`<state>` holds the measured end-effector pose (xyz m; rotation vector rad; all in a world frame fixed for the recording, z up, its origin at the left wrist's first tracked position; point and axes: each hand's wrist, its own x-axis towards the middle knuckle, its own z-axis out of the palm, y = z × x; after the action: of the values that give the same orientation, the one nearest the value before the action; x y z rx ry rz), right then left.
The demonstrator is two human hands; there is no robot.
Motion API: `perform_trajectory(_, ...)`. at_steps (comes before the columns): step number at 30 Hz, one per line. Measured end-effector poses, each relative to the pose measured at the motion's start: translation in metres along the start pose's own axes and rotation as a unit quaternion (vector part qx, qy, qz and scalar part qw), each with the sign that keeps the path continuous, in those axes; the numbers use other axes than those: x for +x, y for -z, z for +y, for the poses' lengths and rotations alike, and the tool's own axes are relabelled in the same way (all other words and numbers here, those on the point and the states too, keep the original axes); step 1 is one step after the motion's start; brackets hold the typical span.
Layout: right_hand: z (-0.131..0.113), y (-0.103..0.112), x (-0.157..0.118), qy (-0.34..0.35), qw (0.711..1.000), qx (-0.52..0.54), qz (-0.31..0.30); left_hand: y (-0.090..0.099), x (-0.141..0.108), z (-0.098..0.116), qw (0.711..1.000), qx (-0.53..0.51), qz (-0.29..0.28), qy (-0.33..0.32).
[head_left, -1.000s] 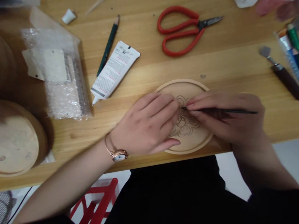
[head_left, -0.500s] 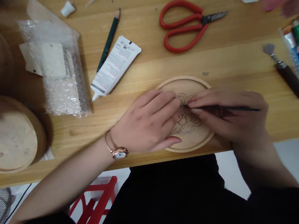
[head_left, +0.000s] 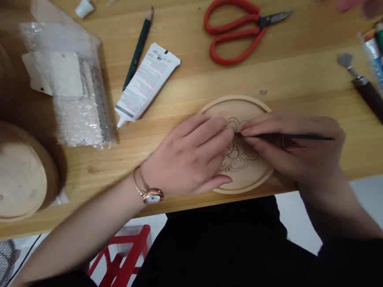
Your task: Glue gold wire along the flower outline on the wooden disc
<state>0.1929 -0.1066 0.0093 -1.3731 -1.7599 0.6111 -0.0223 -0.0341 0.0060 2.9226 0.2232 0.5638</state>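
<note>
Pinching a slender dark-shafted tool (head_left: 310, 137) between thumb and fingertips, the right hand (head_left: 298, 148) reaches over the right part of a round wooden plate (head_left: 247, 179), its pointed end at the plate's middle. Whether this is a brush or a pen cannot be told, since the tip is partly hidden. The left hand (head_left: 186, 159) lies over the plate's left part, fingers together and bent, thumb apart and lower; whether the fingertips grip anything small cannot be told.

Over the last second, little has changed in this head view: the framing has slid so that things beyond the plate sit slightly higher, while both hands keep their pose and the tip remains by the left fingertips. I judge that fine handwork is holding to one spot of the flower outline (head_left: 236, 163) on the plate; no new line can be made out.

As for writing, the white squeeze tube (head_left: 148, 82), up and left of the plate, carries rows of small print with some red lines and a dark boxed mark, all too blurred to read. The dark green pencil (head_left: 138, 52) beside it shows no legible lettering. The wristwatch (head_left: 153, 196), left of the plate, has an unreadable dial. The red-handled scissors (head_left: 261, 23), beyond the plate, show no readable brand.
</note>
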Motion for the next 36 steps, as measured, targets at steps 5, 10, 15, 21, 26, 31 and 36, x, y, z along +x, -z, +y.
perform_trajectory(5,0.0008,0.0017,-0.0006,0.001,1.0,0.01,-0.007,-0.0002,0.0013,0.0002,1.0,0.005,0.008,-0.011)
perform_trajectory(10,0.0002,0.0027,-0.0016,-0.001,1.0,-0.004,0.001,0.0006,0.0013,0.0005,1.0,0.001,0.011,-0.013)
perform_trajectory(15,-0.0015,0.0021,-0.0015,-0.012,1.0,0.0,0.012,0.0015,0.0012,0.0006,1.0,0.003,0.009,-0.01)
perform_trajectory(21,-0.0017,0.0023,-0.0013,-0.022,1.0,-0.017,0.007,0.0027,0.0025,0.0007,1.0,0.005,0.004,-0.008)
perform_trajectory(26,-0.003,0.004,-0.0018,-0.03,1.0,0.001,0.008,0.003,0.0019,0.0009,1.0,0.0,0.001,-0.01)
perform_trajectory(31,-0.0059,0.0039,-0.0023,-0.028,1.0,-0.005,0.012,0.0021,0.0018,0.0006,1.0,0.0,0.002,-0.009)
perform_trajectory(36,-0.0053,0.0019,-0.0028,-0.016,1.0,-0.012,0.022,0.0017,0.0019,0.0002,1.0,-0.003,0.006,-0.011)
